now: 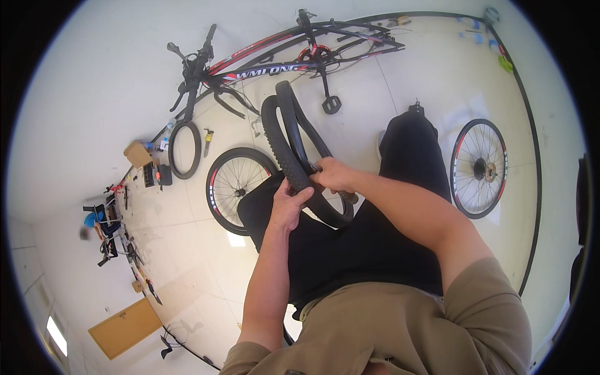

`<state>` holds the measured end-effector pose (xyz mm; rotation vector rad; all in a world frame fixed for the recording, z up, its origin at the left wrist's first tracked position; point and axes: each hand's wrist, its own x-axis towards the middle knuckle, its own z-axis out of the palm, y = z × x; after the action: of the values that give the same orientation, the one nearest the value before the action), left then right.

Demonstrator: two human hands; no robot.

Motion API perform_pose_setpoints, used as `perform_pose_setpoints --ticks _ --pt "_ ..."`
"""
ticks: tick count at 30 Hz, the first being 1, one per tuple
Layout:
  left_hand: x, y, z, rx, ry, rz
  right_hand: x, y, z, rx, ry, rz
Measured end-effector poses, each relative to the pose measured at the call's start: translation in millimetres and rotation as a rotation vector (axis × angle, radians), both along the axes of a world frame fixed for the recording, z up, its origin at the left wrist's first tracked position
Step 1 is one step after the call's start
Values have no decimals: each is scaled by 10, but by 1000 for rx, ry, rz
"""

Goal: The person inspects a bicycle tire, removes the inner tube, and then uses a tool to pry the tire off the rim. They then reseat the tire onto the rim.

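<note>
A black bicycle tyre (277, 140) with a knobbly tread is held over my lap, squeezed into a long, narrow loop. My left hand (289, 207) grips its near part from the outside, thumb lying across the tread. Beside it my right hand (335, 175) is closed at the inner edge, its fingertips partly hidden. A smoother black band (299, 119) runs along the loop's right side; I cannot tell whether it is an inner tube or the tyre's other wall. By my left knee lies a spoked wheel (212, 190) with a dark rim.
A bicycle frame (269, 70) without wheels lies ahead, handlebar to the left. Another wheel (455, 169) rests at the right. A loose tyre (172, 150), a yellow-and-black tool (207, 142) and a cardboard box (137, 154) sit left. Far left, a person (97, 220) is near another bicycle.
</note>
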<state>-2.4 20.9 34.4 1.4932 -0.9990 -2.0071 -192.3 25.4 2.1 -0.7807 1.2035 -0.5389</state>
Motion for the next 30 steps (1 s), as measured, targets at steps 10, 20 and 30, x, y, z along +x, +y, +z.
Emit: perform_pose_setpoints --ticks 10,20,30 --pt "-20 -34 -30 -42 24 -22 36 43 -15 -2 -43 -58" --pt "38 -246 -128 -35 221 180 80 44 -41 -57 16 40" --pt "142 -642 -44 133 256 253 146 90 -142 -145 120 222"
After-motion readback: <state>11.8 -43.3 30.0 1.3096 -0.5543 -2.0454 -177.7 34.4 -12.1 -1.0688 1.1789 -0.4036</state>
